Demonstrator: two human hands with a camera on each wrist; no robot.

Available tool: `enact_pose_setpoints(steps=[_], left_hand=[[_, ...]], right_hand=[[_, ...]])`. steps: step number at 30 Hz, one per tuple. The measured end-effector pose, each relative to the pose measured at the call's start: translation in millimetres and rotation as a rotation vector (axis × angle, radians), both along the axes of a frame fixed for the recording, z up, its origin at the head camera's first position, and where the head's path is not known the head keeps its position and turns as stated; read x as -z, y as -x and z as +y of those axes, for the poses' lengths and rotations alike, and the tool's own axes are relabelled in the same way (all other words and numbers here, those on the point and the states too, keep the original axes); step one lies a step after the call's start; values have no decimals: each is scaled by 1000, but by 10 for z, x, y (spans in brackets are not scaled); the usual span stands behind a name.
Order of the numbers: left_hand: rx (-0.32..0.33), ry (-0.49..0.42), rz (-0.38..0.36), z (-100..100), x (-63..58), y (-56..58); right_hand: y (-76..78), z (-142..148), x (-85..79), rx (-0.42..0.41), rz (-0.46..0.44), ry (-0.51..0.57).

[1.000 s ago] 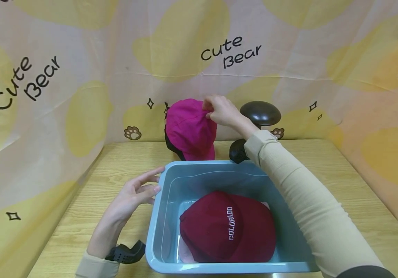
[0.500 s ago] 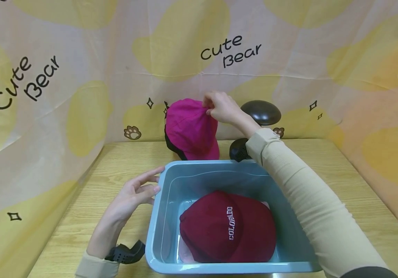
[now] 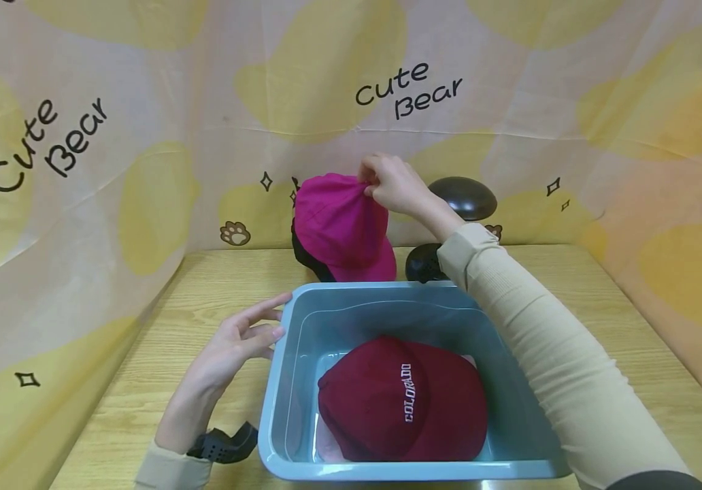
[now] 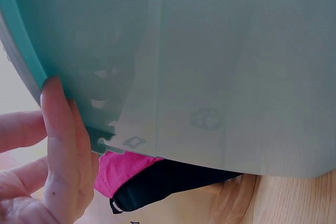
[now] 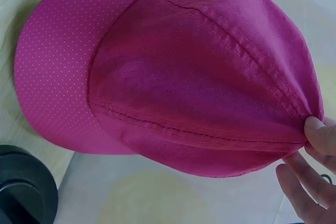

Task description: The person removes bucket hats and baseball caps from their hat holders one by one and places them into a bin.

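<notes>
My right hand (image 3: 395, 184) pinches the crown of a bright pink baseball cap (image 3: 340, 221) behind the bin. In the right wrist view, thumb and fingertips grip the fabric of the pink cap (image 5: 194, 77) at its top, with the dotted brim pointing away. A black part (image 4: 168, 182) shows along the cap's lower edge. My left hand (image 3: 237, 340) touches the left rim of a light blue plastic bin (image 3: 273, 408), its fingers fairly straight. Against the outer wall of the bin (image 4: 210, 66), the left fingers (image 4: 60, 140) rest extended. Inside the bin lies a dark red COLORADO cap (image 3: 400, 401).
Under the red cap, something pale pink (image 3: 328, 442) peeks out. A black domed stand (image 3: 464, 197) rises behind my right forearm, its round black foot (image 3: 422, 263) partly hidden. A patterned cloth (image 3: 302, 88) hangs behind the wooden table (image 3: 204, 292).
My right hand has risen slightly, drawing the pink cap's crown up. The cap's brim has swung a little to the right. The left hand, bin and red cap stay put.
</notes>
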State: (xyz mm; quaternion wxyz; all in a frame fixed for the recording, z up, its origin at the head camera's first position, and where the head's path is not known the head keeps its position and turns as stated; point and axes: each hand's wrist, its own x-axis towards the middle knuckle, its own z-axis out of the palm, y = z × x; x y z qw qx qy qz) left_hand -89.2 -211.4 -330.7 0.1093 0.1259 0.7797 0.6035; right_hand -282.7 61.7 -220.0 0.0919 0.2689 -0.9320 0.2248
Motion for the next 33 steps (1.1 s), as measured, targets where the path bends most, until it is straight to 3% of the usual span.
enact_pose_setpoints(steps=[33], left_hand=[[19, -25, 18, -46, 38, 11]], right_hand=[[-100, -51, -147, 55, 107, 140]])
